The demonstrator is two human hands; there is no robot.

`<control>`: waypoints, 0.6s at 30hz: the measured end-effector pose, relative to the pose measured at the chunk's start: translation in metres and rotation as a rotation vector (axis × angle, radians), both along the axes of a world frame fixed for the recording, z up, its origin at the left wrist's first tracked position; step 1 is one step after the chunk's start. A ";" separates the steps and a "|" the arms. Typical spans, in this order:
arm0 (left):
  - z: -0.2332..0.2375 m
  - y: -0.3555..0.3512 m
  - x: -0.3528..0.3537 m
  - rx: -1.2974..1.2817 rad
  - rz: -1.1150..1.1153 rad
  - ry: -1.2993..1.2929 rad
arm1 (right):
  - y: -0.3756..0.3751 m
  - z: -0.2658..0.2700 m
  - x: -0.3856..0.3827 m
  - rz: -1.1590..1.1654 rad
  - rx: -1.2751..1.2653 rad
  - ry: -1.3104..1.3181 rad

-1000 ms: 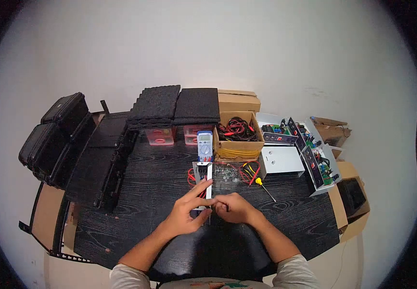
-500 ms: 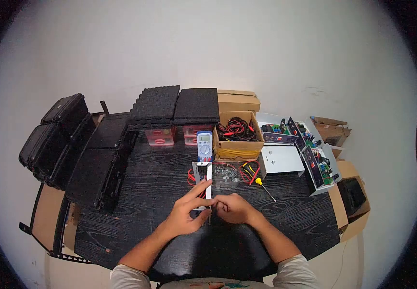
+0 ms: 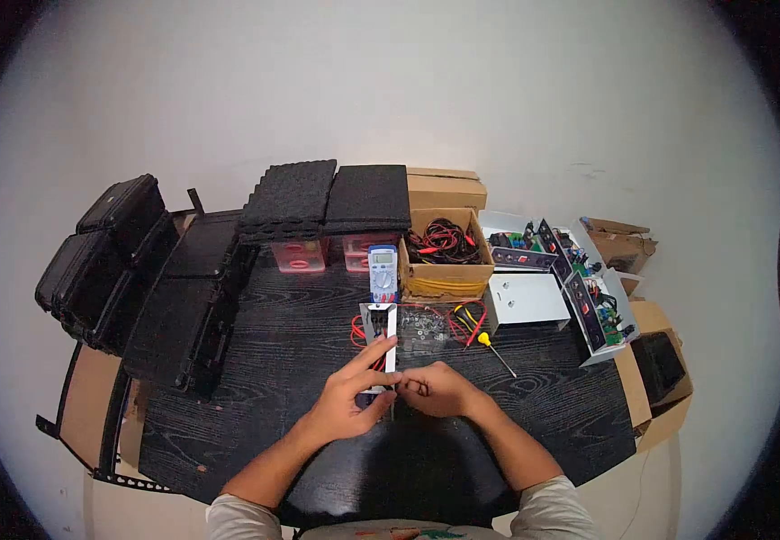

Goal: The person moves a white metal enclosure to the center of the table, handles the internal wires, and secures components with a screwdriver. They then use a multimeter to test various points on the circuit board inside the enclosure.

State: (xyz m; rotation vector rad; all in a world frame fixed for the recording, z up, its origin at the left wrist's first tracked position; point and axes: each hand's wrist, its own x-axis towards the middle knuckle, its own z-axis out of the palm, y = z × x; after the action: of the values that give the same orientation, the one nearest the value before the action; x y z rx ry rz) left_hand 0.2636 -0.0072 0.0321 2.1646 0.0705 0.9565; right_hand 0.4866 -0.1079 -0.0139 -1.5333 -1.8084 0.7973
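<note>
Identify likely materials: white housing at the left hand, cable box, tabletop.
White housing: probably painted sheet metal, judging by its thin, crisp-edged walls; plastic isn't ruled out.
Cable box: looks like cardboard, by its matte brown folded panels.
Tabletop: black, slightly shiny wood grain; likely laminate, though stained wood could look similar.

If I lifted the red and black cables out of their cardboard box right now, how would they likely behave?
The cables would probably be floppy, since they lie in loose curves. They might come up in a clump, as the strands overlap. Some could brush the cardboard box, being heaped near its rim.
</note>
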 end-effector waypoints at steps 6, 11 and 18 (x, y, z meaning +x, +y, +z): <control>-0.003 0.002 0.000 -0.001 -0.008 -0.011 | 0.001 -0.003 0.000 0.035 0.057 0.014; -0.001 0.001 0.000 0.000 -0.014 -0.008 | 0.000 0.004 -0.003 -0.037 0.043 0.081; 0.002 0.000 -0.001 -0.026 -0.024 0.011 | 0.007 -0.005 -0.005 -0.328 0.126 0.116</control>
State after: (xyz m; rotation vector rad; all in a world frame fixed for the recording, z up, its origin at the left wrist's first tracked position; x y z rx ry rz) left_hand 0.2625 -0.0075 0.0338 2.1417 0.0612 0.9255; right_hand 0.4820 -0.1012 -0.0191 -1.6096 -1.4449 0.5891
